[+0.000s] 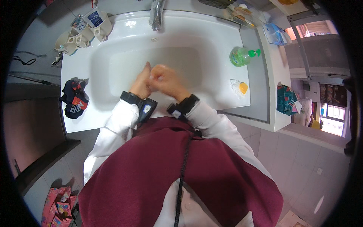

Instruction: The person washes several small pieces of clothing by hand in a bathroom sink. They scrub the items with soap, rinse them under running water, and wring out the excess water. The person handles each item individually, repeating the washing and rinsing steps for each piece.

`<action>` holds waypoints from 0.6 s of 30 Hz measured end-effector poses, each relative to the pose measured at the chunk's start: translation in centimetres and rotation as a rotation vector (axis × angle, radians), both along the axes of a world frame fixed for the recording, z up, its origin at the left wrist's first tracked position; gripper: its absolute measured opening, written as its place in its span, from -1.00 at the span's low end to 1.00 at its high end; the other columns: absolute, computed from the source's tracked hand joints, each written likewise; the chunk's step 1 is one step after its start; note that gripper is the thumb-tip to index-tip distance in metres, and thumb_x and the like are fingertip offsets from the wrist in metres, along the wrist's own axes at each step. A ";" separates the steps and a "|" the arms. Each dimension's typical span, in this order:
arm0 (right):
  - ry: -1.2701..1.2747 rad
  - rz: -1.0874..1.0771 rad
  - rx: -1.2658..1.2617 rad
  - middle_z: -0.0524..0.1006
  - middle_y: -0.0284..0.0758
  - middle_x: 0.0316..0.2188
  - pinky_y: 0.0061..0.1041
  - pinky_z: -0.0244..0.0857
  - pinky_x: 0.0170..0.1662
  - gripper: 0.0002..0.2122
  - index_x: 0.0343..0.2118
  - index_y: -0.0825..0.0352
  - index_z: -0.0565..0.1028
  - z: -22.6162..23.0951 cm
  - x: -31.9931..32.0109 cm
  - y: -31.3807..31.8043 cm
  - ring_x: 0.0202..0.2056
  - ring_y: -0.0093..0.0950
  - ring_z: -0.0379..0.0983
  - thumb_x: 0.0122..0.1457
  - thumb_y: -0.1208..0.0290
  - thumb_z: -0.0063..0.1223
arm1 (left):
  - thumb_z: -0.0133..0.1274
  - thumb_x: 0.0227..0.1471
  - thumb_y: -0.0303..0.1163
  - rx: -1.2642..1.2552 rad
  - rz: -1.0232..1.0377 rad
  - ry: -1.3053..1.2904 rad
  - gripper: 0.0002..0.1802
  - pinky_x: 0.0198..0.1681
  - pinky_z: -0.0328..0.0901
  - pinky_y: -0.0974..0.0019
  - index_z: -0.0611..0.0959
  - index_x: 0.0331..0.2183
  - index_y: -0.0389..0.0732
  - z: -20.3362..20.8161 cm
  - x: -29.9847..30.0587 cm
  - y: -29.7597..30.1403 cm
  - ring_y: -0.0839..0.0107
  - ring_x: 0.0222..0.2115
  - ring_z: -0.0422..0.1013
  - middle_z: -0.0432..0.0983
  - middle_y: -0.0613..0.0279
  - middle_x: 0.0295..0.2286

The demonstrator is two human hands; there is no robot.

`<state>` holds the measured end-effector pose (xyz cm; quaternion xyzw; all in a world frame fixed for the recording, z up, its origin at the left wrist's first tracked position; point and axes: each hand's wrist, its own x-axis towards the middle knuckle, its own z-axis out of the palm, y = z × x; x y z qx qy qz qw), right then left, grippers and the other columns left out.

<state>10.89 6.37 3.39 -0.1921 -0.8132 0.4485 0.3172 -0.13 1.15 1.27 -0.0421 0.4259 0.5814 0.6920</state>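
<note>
Over the white washbasin (98,62), my two hands meet below the tap (156,17). My left hand (142,82) is seen edge-on, its fingers stretched toward the tap. Against its palm side presses my right hand (170,82), with curled fingers and some motion blur. A small whitish patch shows where they touch; whether it is lather or an object I cannot make out. The inside of the right hand is hidden. Both wrists wear black straps, and white sleeves cover the forearms.
Dark bunched cloth (74,99) with red patches lies on the basin's left rim. Cups (100,28) stand at the back left. On the right rim are a green pump bottle (239,56) and a yellow piece (243,88) on clear wrapping. A white ledge (278,75) borders the right side.
</note>
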 end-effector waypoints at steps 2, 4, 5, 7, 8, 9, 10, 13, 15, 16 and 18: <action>0.111 -0.043 0.224 0.37 -0.28 -0.71 -0.46 0.23 -0.55 -0.76 -0.71 0.32 0.40 -0.6 -1.2 -1.0 -0.65 -0.33 0.33 -0.09 0.27 0.07 | -0.30 0.07 0.07 0.104 0.029 -0.104 -0.55 -0.85 0.00 0.58 0.37 -0.48 -0.13 -0.5 1.1 0.1 0.59 -0.82 0.11 0.27 0.39 -0.70; 0.159 -0.127 0.248 0.37 -0.27 -0.71 -0.40 0.23 -0.54 -0.78 -0.71 0.29 0.40 -1.2 -1.7 -1.3 -0.63 -0.27 0.33 -0.07 0.29 0.03 | -0.25 0.05 -0.08 0.054 -0.010 -0.051 -0.70 -0.74 0.08 0.55 0.39 -0.45 -0.10 -0.4 1.2 -0.3 0.55 -0.70 0.19 0.28 0.41 -0.65; -0.019 -0.201 0.274 0.41 -0.26 -0.70 -0.35 0.21 -0.55 -0.78 -0.73 0.26 0.41 -1.4 -1.7 -0.8 -0.61 -0.25 0.35 -0.03 0.30 -0.02 | -0.22 0.04 -0.16 0.046 -0.044 -0.032 -0.77 -0.69 0.12 0.53 0.41 -0.44 -0.09 -0.2 1.2 -0.5 0.54 -0.63 0.23 0.29 0.42 -0.63; -0.077 -0.217 0.333 0.40 -0.24 -0.71 -0.33 0.19 -0.56 -0.76 -0.73 0.26 0.41 -1.7 -1.6 0.4 -0.62 -0.24 0.35 -0.02 0.28 -0.04 | -0.21 0.03 -0.24 -0.086 -0.043 -0.077 -0.84 -0.68 0.12 0.54 0.42 -0.45 -0.05 0.4 0.9 -0.8 0.54 -0.64 0.23 0.28 0.45 -0.63; -0.098 -0.253 0.365 0.40 -0.23 -0.71 -0.32 0.19 -0.57 -0.75 -0.74 0.26 0.41 -1.8 -1.7 1.2 -0.62 -0.23 0.35 -0.01 0.27 -0.05 | -0.22 0.04 -0.21 -0.045 -0.102 -0.075 -0.82 -0.74 0.10 0.56 0.40 -0.48 -0.06 0.7 0.6 -0.7 0.56 -0.70 0.21 0.27 0.46 -0.66; -0.120 -0.283 0.295 0.40 -0.20 -0.72 -0.34 0.21 -0.55 -0.73 -0.73 0.29 0.42 -1.9 -1.5 1.8 -0.60 -0.20 0.36 -0.01 0.24 -0.06 | -0.23 0.06 -0.19 -0.008 -0.163 -0.080 -0.79 -0.80 0.07 0.57 0.38 -0.51 -0.06 0.9 0.5 -0.6 0.58 -0.76 0.18 0.26 0.47 -0.68; -0.206 -0.289 0.212 0.40 -0.20 -0.72 -0.36 0.22 -0.55 -0.72 -0.71 0.30 0.43 -2.0 -1.5 2.3 -0.60 -0.23 0.37 0.00 0.21 -0.06 | -0.24 0.07 -0.17 0.079 -0.216 -0.103 -0.75 -0.86 0.05 0.59 0.36 -0.54 -0.06 1.0 0.4 -0.4 0.60 -0.82 0.16 0.25 0.48 -0.71; -0.423 -0.261 -0.135 0.43 -0.22 -0.68 -0.42 0.25 -0.52 -0.69 -0.60 0.32 0.44 -2.8 -1.3 3.7 -0.57 -0.32 0.41 0.00 0.13 -0.04 | -0.19 0.06 -0.16 0.038 -0.237 -0.008 -0.76 -0.85 0.07 0.60 0.37 -0.48 -0.11 0.4 0.0 0.1 0.62 -0.81 0.14 0.24 0.44 -0.69; -0.494 -0.211 -0.470 0.45 -0.21 -0.59 -0.45 0.28 -0.49 -0.66 -0.47 0.33 0.45 -3.9 -0.8 5.2 -0.50 -0.39 0.42 -0.01 0.08 -0.02 | -0.14 0.05 -0.18 -0.139 -0.151 0.168 -0.78 -0.83 0.10 0.61 0.36 -0.44 -0.13 -0.6 -1.2 0.3 0.64 -0.79 0.14 0.25 0.40 -0.65; -0.557 -0.196 -0.549 0.44 -0.21 -0.52 -0.44 0.30 -0.48 -0.64 -0.40 0.33 0.42 -4.7 -0.1 6.2 -0.46 -0.41 0.41 -0.01 0.06 -0.02 | -0.12 0.04 -0.20 -0.228 -0.111 0.248 -0.78 -0.81 0.12 0.62 0.36 -0.43 -0.14 -1.2 -2.1 0.1 0.65 -0.78 0.14 0.25 0.39 -0.64; -0.616 -0.212 -0.660 0.42 -0.20 -0.37 -0.44 0.33 -0.44 -0.59 -0.26 0.31 0.37 -6.8 1.5 8.6 -0.39 -0.44 0.38 -0.02 0.04 0.00 | -0.06 0.02 -0.27 -0.217 -0.150 0.424 -0.71 -0.64 0.25 0.59 0.34 -0.19 -0.11 -2.6 -3.8 -0.7 0.59 -0.62 0.23 0.32 0.28 -0.44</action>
